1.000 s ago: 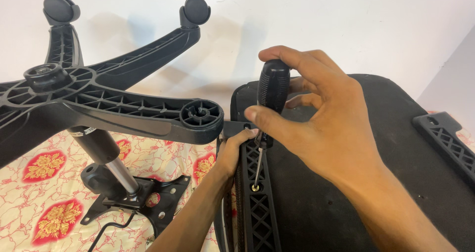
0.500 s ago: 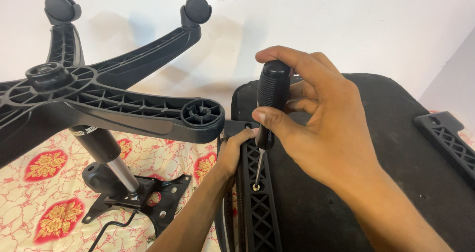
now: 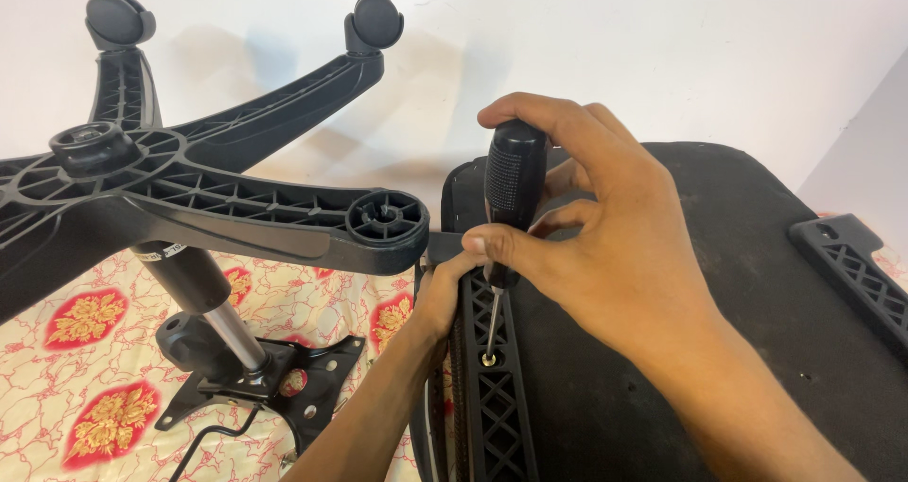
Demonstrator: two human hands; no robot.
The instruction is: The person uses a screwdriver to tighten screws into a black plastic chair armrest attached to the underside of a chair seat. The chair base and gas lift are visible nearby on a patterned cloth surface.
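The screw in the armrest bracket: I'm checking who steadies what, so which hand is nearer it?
Left. The left hand grips the bracket just beside the screw; the right hand sits higher, on the screwdriver handle.

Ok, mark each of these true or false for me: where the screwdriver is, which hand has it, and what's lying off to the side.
1. The right hand grips the black-handled screwdriver. True.
2. The screwdriver tip sits at a screw in the black ribbed armrest bracket. True.
3. The left hand lies flat on the patterned cloth. False: it is up at the top of the bracket, beside the screwdriver shaft.
4. The star-shaped chair base stands on its wheels. False: it is tipped over, with casters pointing toward the wall.
5. A second armrest lies at the right edge of the seat. True.
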